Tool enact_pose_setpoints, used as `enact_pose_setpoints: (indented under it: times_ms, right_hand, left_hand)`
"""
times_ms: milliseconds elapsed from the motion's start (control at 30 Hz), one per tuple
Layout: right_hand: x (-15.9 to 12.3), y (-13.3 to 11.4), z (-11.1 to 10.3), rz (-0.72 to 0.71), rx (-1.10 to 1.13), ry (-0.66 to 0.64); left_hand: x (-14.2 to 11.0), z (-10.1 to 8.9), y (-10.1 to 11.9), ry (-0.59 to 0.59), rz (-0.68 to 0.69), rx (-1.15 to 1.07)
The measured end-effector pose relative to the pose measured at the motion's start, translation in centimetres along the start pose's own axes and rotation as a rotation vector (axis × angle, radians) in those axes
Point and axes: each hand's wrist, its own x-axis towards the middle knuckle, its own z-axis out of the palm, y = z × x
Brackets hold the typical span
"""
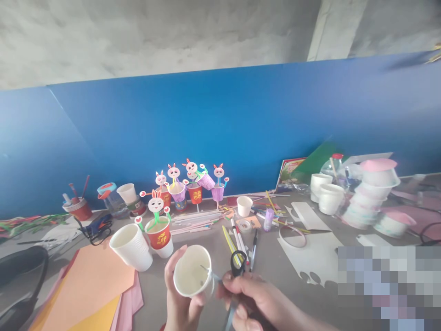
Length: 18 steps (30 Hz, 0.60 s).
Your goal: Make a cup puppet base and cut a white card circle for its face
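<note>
Over the near part of the bench (155,286), my left hand (182,313) is wrapped round a white paper cup (191,273), tipped so its wide round mouth faces me. My fingers curl up one side, and my thumb presses low down. My right hand (260,294), just beside the cup, grips scissors (237,272) with a black loop. A thin tip shows inside the cup, by its right wall.

Bare bench lies between my left hand and the flat orange paper (103,262), so there is some room that way. More room lies right of my right hand, up to a white sheet (313,253) with round bites in its edge. Past the black loop it is tight, with smooth, thin pens (254,248).

Left of my cup, a ribbed stack of white cups (136,250) leans beside a red cup (159,236) with a bunny head. More bunny cups (196,194) stand along the back edge, by the flat blue wall (241,115). Toward the right, a pile of round tubs (368,202) looks blurry.
</note>
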Motion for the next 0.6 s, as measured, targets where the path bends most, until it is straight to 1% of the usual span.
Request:
enact_pose_setpoints:
  times_ms: [67, 167, 233, 267, 300, 333, 400, 467, 500, 533, 600]
  right_hand:
    - [0.0, 0.3, 0.0, 0.030, 0.093, -0.044]
    - [0.5, 1.0, -0.5, 0.090, 0.237, -0.155]
    - [1.0, 1.6, -0.9, 0.078, 0.282, -0.195]
    - [1.1, 1.8, -1.0, 0.050, 0.267, -0.187]
    - [1.2, 1.9, -1.1, 0.008, 0.233, -0.154]
    - [1.2, 1.9, -1.1, -0.041, 0.182, -0.107]
    - [0.6, 1.5, -0.9, -0.139, 0.046, 0.005]
    - [-0.5, 0.8, -0.5, -0.212, -0.132, 0.104]
    - [-1.1, 0.4, -0.2, -0.238, -0.244, 0.143]
    - [-1.7, 0.0, 0.0, -0.262, -0.364, 0.176]
    - [-2.4, -0.5, 0.3, -0.315, -0.563, 0.226]
  left_hand:
    - [0.2, -0.4, -0.6, 0.031, 0.065, 0.071]
    - [0.7, -0.8, -0.8, 0.024, 0.225, 0.130]
    - [0.8, -0.9, -0.4, 0.000, 0.295, 0.138]
    - [0.8, -0.8, -0.1, -0.002, 0.288, 0.130]
    - [0.7, -0.6, 0.3, -0.005, 0.236, 0.109]
    - [0.6, -0.4, 0.8, -0.007, 0.147, 0.072]
    - [0.4, 0.1, 1.7, -0.035, -0.103, -0.064]
    - [0.4, 0.5, 2.5, -0.116, -0.344, -0.250]
    - [0.4, 0.6, 2.8, -0.152, -0.424, -0.339]
    - [0.5, 0.7, 3.0, -0.177, -0.473, -0.415]
    - [0.6, 0.7, 3.2, -0.210, -0.514, -0.504]
